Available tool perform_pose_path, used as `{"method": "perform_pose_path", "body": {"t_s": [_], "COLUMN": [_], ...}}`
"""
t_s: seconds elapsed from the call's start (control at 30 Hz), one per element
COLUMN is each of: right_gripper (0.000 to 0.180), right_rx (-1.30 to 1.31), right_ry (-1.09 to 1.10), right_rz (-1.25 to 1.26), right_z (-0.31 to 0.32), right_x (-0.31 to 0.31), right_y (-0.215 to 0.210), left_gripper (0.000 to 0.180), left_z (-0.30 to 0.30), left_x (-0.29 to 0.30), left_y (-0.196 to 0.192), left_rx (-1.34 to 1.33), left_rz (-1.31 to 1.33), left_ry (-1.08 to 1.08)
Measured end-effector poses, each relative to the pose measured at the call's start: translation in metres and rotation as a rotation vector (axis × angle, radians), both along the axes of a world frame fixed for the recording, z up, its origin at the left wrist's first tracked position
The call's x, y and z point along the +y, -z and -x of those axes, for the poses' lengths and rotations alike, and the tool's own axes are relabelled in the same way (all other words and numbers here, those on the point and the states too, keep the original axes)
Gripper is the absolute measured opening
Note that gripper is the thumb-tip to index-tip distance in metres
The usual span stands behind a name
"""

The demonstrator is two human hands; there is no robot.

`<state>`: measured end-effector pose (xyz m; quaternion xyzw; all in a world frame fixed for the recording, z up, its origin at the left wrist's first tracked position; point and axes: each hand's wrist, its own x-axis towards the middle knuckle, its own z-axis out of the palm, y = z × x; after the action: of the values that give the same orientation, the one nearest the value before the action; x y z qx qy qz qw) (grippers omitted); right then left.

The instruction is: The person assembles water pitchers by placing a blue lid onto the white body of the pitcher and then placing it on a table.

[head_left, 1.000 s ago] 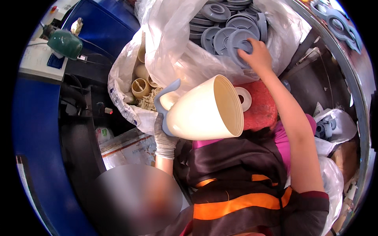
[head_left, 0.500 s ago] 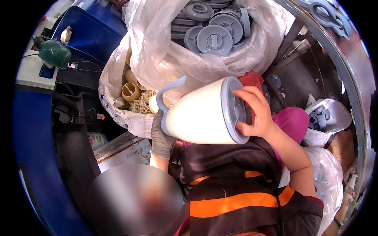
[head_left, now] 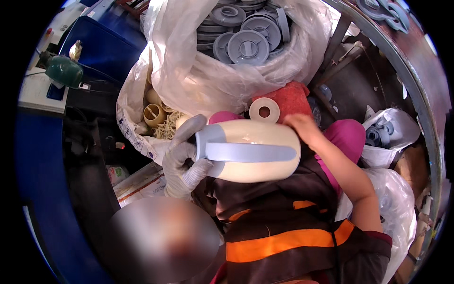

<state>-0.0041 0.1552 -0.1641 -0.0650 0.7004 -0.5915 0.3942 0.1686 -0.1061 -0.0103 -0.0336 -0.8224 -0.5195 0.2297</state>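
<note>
A cream jug (head_left: pixel 255 173) with a blue-grey collar lies sideways over my lap. Its long blue-grey handle (head_left: pixel 250 152) faces up. My left hand (head_left: pixel 182 158), in a pale knit glove, is closed around the collar end. At the jug's opposite, wide end is my bare right hand (head_left: pixel 302 128); its fingers are bent and smeared by motion, and whether they touch the jug I cannot tell. The base face is turned out of sight. Just beyond the jug, a cream ring (head_left: pixel 265 110) with a dark hole rests against a red cloth (head_left: pixel 288 97).
Ahead stands a large clear plastic bag (head_left: pixel 189 61) of grey round lids (head_left: pixel 248 47). Left of it, a white sack (head_left: pixel 130 120) holds cream parts and scraps. More grey parts sit in a white bag (head_left: pixel 392 120) at right, beside a metal table edge (head_left: pixel 402 61).
The jug has turned so its handle now faces up and its grey base no longer shows. My right hand has come off the base's recess. The cream ring has come into view.
</note>
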Motion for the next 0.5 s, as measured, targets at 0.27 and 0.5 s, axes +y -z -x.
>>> {"method": "perform_pose_path", "body": {"t_s": [0.27,0.5], "right_gripper": [0.031,0.039], "right_rx": [-0.14,1.044], "right_ry": [-0.231,0.592], "right_rz": [0.467,1.0], "right_z": [-0.077,-0.031], "right_x": [0.041,0.167], "right_y": [-0.119,-0.223], "left_gripper": [0.014,0.016], "left_z": [0.028,0.031], "left_x": [0.025,0.034], "left_y": [0.017,0.05], "left_rx": [-0.195,-0.32], "left_rz": [-0.044,-0.36], "left_ry": [0.004,-0.052]}}
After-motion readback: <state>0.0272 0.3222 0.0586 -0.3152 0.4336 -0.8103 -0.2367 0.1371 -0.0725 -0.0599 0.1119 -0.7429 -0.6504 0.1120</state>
